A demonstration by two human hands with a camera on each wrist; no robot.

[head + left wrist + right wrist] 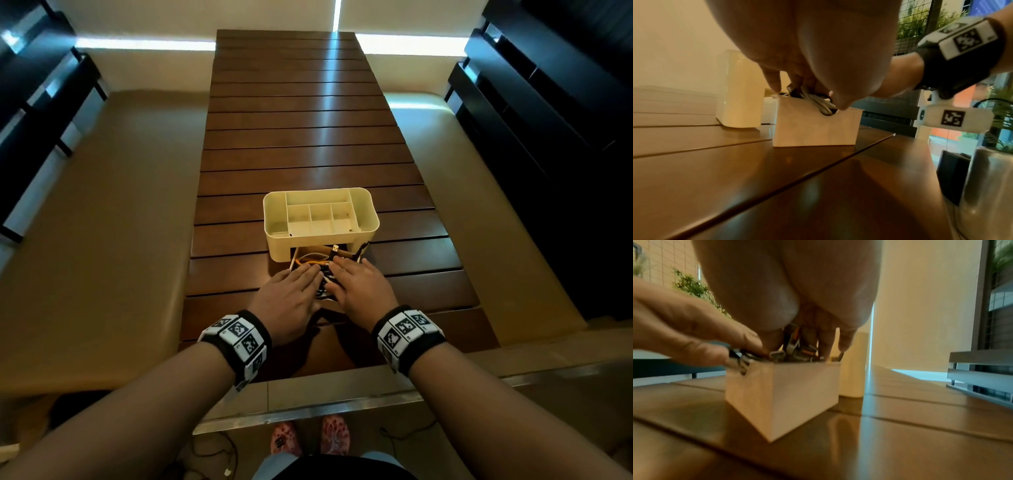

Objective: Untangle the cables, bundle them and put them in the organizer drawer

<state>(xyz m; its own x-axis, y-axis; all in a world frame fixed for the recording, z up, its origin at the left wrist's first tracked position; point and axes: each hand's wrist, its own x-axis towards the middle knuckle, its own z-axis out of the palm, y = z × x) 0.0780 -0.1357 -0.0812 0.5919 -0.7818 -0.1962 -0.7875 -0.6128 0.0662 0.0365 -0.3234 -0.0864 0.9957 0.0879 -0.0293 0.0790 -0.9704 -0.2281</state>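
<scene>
Both hands are down on top of the pulled-out drawer (330, 301), which sticks out of the front of the cream organizer (321, 222) toward the person. The organizer sits on a dark brown slatted tabletop (308, 137), and its top tray with the little divided compartments has nothing in it that I can see.

The cables (310, 262) are piled in the drawer: an orange one and a white one toward the organizer end, black and white ones under the palms, plus a USB plug (335, 247) poking up at the back, right by the organizer's front opening. From the right wrist view you can see several metal connector ends (777, 355) sticking up just above the drawer rim.

The left hand (291, 301) lies flat-ish over the left part of the pile, fingers fairly straight and pressing down on the cables. In the left wrist view its fingertips (774, 84) touch the bundle at the drawer's top edge, with white cable (822, 105) showing through the notch cut in the drawer front (813, 128). Not really wrapped around anything, more pushing.

The right hand (359, 289) does the same on the right side, fingers extended and dipping into the drawer among the plugs. It's blurry there, so whether it's pinching one of them I honestly can't tell; it looks like pressing.

Both wrists have black bands with white marker blocks (239, 337).
</scene>
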